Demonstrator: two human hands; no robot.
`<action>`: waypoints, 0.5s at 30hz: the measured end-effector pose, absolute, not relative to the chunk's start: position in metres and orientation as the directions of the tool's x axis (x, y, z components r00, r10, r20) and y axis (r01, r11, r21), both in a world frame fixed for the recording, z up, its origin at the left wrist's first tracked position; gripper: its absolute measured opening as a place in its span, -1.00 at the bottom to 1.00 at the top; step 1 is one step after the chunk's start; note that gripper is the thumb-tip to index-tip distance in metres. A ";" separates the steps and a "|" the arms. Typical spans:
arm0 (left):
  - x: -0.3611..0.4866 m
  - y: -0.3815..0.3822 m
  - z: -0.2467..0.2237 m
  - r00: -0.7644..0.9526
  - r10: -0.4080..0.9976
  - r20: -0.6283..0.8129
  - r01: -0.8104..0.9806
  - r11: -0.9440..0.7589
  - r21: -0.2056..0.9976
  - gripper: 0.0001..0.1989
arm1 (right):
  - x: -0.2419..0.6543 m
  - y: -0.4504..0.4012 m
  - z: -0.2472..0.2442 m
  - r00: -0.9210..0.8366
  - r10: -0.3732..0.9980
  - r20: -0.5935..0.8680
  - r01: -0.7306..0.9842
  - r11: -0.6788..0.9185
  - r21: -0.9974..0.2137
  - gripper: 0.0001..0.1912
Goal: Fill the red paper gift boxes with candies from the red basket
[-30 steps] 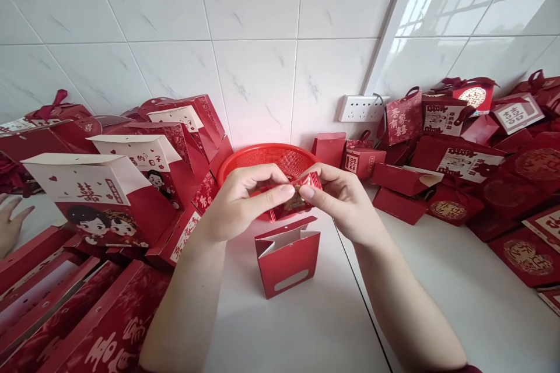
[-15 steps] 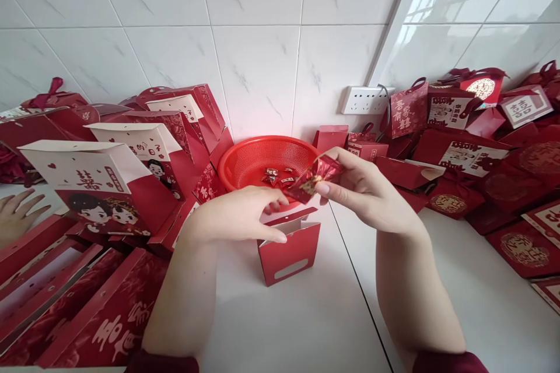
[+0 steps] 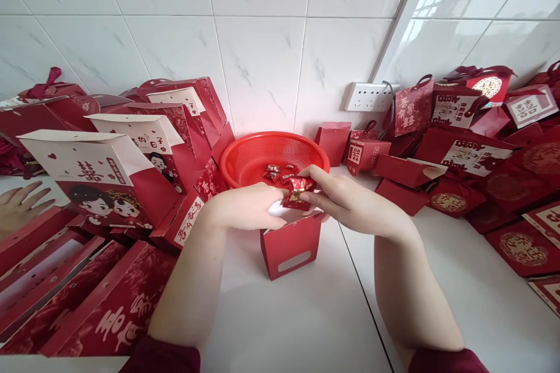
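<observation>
White tabletop (image 3: 271, 326) spreads below as, at frame centre, your right hand (image 3: 345, 193) pinches the shiny packet (image 3: 299, 191) by the red box (image 3: 291, 240), its mouth best steadied wide, your left hand's (image 3: 245, 207) grip unclear.

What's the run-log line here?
right hand: holds red packet at box opening | left hand: at box | box: upright, open | basket: behind box

White tiled wall (image 3: 258, 64), grey-veined. Socket strip (image 3: 367, 98) low on it, cord (image 3: 389, 88) at right end. Red boxes (image 3: 475, 157) heaped rightward, some ribboned.
</observation>
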State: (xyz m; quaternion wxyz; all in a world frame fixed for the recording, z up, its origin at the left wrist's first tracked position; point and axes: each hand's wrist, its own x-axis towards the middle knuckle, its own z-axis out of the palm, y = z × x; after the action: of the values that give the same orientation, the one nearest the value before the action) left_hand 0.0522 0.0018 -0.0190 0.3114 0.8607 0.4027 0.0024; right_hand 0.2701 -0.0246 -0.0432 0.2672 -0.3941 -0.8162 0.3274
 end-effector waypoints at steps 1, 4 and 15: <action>0.053 0.002 -0.019 0.680 0.686 -0.258 0.692 -0.484 0.536 -0.86 | 0.270 -0.024 -0.044 -0.535 0.828 0.168 0.466 0.455 -0.759 -0.89; 0.054 0.002 -0.018 0.705 0.655 -0.271 0.678 -0.512 0.527 -0.65 | 0.272 -0.025 -0.044 -0.543 0.822 0.172 0.461 0.463 -0.757 -0.87; 0.055 0.000 -0.015 0.684 0.664 -0.301 0.701 -0.484 0.524 -0.63 | 0.272 -0.026 -0.042 -0.603 0.771 0.206 0.540 0.585 -0.606 -0.76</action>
State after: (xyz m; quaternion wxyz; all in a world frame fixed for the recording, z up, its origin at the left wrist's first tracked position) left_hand 0.0546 -0.0003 -0.0152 0.3176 0.8609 0.3964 -0.0287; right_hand 0.2721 -0.0263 -0.0423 0.2309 -0.3810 -0.8596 0.2501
